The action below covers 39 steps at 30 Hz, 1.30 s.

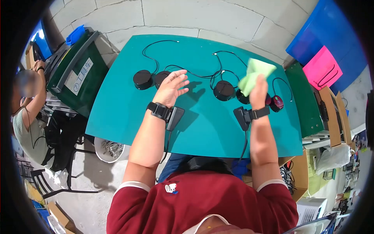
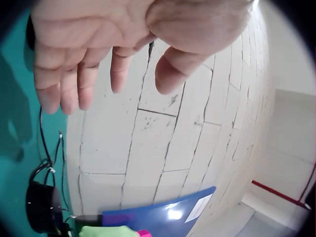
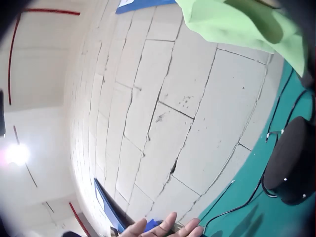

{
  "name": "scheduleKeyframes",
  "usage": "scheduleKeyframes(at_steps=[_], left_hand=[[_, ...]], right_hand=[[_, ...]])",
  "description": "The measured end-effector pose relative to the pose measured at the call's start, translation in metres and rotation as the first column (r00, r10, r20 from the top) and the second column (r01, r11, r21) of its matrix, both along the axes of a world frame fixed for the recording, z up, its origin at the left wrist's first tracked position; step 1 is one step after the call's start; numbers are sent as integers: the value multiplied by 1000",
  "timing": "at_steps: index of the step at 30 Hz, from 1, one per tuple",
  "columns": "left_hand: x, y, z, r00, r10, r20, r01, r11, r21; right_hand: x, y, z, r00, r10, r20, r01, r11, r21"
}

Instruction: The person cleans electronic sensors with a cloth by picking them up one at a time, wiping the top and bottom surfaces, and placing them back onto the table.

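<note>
The right hand (image 1: 258, 93) grips a light green cloth (image 1: 254, 74) above the right part of the teal table. The cloth also shows at the top right of the right wrist view (image 3: 237, 24). Raised over the table, the left hand (image 1: 171, 89) holds nothing, its fingers apart; in the left wrist view its palm and fingers (image 2: 79, 74) show. Behind the left hand, a black round device (image 1: 160, 79) is partly hidden, with another (image 1: 143, 79) to its left. Between the hands stands a third (image 1: 224, 90); one more (image 1: 242, 96) is below the cloth.
Black cables (image 1: 194, 74) run across the teal table (image 1: 187, 132). A dark red object (image 1: 277, 103) with a cable lies at the right. A green bin (image 1: 82, 74) and a seated person (image 1: 31, 117) are at the left; a pink bag (image 1: 322, 68) hangs at the right.
</note>
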<state>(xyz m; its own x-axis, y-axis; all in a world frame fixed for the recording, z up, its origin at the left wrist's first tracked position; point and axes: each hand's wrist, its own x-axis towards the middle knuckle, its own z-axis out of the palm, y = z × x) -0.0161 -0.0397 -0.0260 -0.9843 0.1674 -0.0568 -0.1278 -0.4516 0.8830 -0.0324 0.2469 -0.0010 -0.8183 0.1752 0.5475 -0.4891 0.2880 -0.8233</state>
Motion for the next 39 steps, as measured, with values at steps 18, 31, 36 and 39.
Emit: scheduleKeyframes(at_steps=[18,31,36,39], left_hand=[[-68,65,0,949,-187,255,287,848,-445],[-112,8,14,883,466,57,-467,884,9],[-105,-15,31,892,452,5,-452,892,-5],[-93,-13,29,915,402,16,-403,914,43]], right_hand=[[-14,-40,-8,923,-60,379,-358,225,906],[-12,-42,-3,939,-37,341,-326,215,921],[-14,-41,-2,935,-37,352,-338,204,919],[-15,-42,-3,934,-26,356,-344,206,916]])
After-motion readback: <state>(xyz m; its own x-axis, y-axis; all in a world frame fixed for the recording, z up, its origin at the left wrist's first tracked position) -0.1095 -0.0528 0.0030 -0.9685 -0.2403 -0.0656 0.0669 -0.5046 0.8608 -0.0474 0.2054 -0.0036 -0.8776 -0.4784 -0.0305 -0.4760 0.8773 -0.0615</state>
